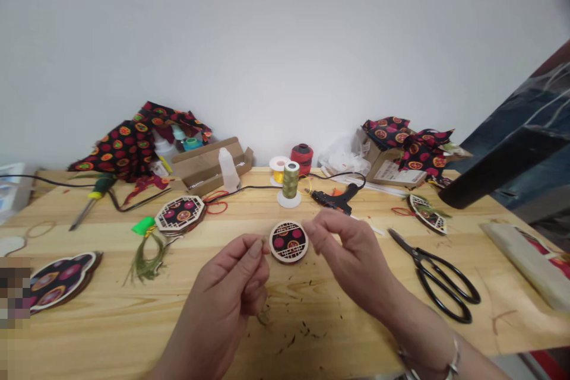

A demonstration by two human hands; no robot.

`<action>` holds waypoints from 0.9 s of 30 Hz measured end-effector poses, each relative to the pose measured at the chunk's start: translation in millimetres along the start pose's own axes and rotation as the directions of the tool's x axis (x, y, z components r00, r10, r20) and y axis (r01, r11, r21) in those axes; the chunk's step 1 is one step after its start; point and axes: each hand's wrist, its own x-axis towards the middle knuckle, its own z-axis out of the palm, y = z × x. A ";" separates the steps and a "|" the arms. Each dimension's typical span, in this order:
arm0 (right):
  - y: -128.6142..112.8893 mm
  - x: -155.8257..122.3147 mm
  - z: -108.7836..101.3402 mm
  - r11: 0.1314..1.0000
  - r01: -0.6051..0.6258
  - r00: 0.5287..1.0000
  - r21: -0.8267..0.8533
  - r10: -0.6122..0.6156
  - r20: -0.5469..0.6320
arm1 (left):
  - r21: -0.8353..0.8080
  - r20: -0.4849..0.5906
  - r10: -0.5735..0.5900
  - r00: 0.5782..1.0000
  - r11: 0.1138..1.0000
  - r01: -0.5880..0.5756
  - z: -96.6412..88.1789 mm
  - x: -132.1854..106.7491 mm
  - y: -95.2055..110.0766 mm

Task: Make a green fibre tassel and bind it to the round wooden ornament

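Left hand (238,278) pinches fine olive strand (263,241) at 9 o'clock of round wooden disc faced in red-black fabric (288,242). Right hand (352,252) is pinched closed at its 3 o'clock rim. I'd keep strand taut, disc flat on worktop (111,320).

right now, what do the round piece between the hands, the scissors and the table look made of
Round piece: thin pale wood, probably laser-cut judging by its lattice edge, matte, over dark printed fabric.
Scissors: likely metal, coated black, with a slight sheen.
Table: light wood with visible grain, smooth, maybe veneer.
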 end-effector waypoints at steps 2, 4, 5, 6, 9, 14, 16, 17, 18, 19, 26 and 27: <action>-1.0 14.5 -0.8 0.996 0.046 0.999 0.074 -0.046 -0.014 | -0.009 -0.011 0.020 1.000 1.000 -0.020 1.4 1.4 3.0; -0.3 27.8 0.3 0.983 0.030 0.999 0.179 -0.032 0.008 | -0.004 -0.013 0.037 0.999 0.999 -0.037 3.8 3.8 6.5; 1.0 33.1 1.7 0.977 0.001 1.000 0.213 -0.006 0.024 | 0.004 -0.005 0.045 0.999 0.999 -0.045 5.4 5.4 8.4; 3.0 37.1 3.5 0.974 -0.027 0.999 0.226 0.020 0.032 | 0.012 -0.003 0.059 0.998 0.998 -0.059 7.0 7.2 10.1; 12.3 40.9 10.5 0.981 -0.010 1.000 0.195 0.011 -0.008 | 0.014 0.016 0.084 0.996 0.996 -0.084 11.3 13.6 13.3; 24.9 30.8 21.1 0.900 0.006 0.995 0.437 -0.049 0.087 | -0.016 0.040 0.061 0.997 0.998 -0.061 13.9 23.4 11.2; 26.1 26.7 22.7 0.869 -0.024 0.981 0.494 -0.075 0.181 | -0.010 0.048 0.065 0.997 0.998 -0.064 14.7 26.3 11.2; 26.2 25.2 22.7 0.870 -0.029 0.972 0.493 -0.091 0.218 | -0.005 0.052 0.073 0.996 0.997 -0.073 15.3 27.8 11.7; 26.0 24.2 22.2 0.879 -0.030 0.964 0.476 -0.102 0.248 | -0.001 0.054 0.083 0.995 0.997 -0.083 15.9 29.5 12.4; 25.7 23.6 21.6 0.891 -0.028 0.958 0.452 -0.105 0.266 | 0.001 0.057 0.094 0.994 0.996 -0.094 16.4 31.3 13.2; 30.4 25.8 27.2 0.899 -0.113 0.915 0.424 -0.073 0.397 | -0.039 0.037 0.145 0.989 0.989 -0.144 10.7 49.8 11.7; 32.1 26.3 29.5 0.904 -0.125 0.922 0.409 -0.046 0.384 | -0.043 0.030 0.148 0.989 0.988 -0.147 9.3 52.1 10.4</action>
